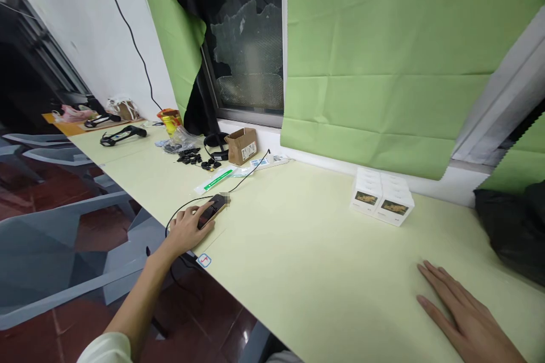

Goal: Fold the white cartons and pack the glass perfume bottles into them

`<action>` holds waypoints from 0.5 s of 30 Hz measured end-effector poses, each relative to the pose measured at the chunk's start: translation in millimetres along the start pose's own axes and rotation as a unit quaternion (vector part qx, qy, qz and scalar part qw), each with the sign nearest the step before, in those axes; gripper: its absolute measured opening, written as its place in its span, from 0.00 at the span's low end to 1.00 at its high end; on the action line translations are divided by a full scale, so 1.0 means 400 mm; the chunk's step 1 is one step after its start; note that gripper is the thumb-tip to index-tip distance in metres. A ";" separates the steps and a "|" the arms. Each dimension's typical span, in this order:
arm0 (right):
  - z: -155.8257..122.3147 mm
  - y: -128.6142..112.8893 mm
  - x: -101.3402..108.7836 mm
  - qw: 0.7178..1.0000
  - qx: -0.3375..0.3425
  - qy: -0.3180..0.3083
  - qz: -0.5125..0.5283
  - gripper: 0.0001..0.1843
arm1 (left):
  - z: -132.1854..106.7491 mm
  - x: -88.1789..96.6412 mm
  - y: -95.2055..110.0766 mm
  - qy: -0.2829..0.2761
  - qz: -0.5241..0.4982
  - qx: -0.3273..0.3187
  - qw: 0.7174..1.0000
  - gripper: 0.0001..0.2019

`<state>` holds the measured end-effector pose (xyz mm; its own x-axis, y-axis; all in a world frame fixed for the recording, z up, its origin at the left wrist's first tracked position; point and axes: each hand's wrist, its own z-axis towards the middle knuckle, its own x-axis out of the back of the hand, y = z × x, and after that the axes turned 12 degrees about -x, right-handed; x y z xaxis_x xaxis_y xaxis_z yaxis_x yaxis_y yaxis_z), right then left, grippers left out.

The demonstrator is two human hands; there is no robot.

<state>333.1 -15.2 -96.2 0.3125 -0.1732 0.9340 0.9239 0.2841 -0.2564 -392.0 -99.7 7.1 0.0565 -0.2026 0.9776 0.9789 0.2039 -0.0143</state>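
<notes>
My left hand is at the table's near left edge, its thumb and forefinger on either side of a dark smartphone that lies on the tabletop with its screen up. The other fingers curl beside it on the table. A black cable runs behind the phone and loops round the hand. On the right, my right hand rests with fingers stretched out over the table, holding nothing. Beyond it, nearest to that hand, stand several small white boxes in two rows, with pictures on their fronts.
The pale table runs along a wall under a green curtain. Further left are an open cardboard box, small black parts and black headgear. Grey chairs line the left side. A black bag is at right.
</notes>
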 end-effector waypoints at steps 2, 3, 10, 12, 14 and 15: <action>-0.002 -0.003 0.002 1.000 -0.002 0.001 0.000 0.42 | 0.001 0.002 0.003 -0.004 0.004 -0.003 1.000 0.33; -0.004 -0.004 0.004 1.000 -0.002 0.001 0.001 0.42 | 0.001 0.004 0.006 -0.005 0.006 -0.004 1.000 0.33; -0.007 -0.015 0.016 1.000 -0.005 -0.006 0.006 0.41 | 0.000 0.015 0.026 -0.011 0.014 0.002 1.000 0.32; -0.005 -0.019 0.019 1.000 -0.007 -0.012 0.006 0.41 | 0.003 0.013 0.026 -0.009 0.019 0.002 1.000 0.32; -0.004 -0.022 0.022 1.000 -0.007 -0.014 0.009 0.40 | 0.006 0.011 0.025 -0.010 0.023 0.003 1.000 0.32; -0.003 -0.024 0.022 1.000 -0.006 -0.012 0.011 0.40 | 0.008 0.011 0.025 -0.013 0.025 0.004 1.000 0.32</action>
<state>327.4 -20.5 -85.8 0.3267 -0.1439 0.9341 0.9197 0.2761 -0.2791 -382.4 -95.2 11.8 0.1002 -0.1679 0.9807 0.9732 0.2214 -0.0616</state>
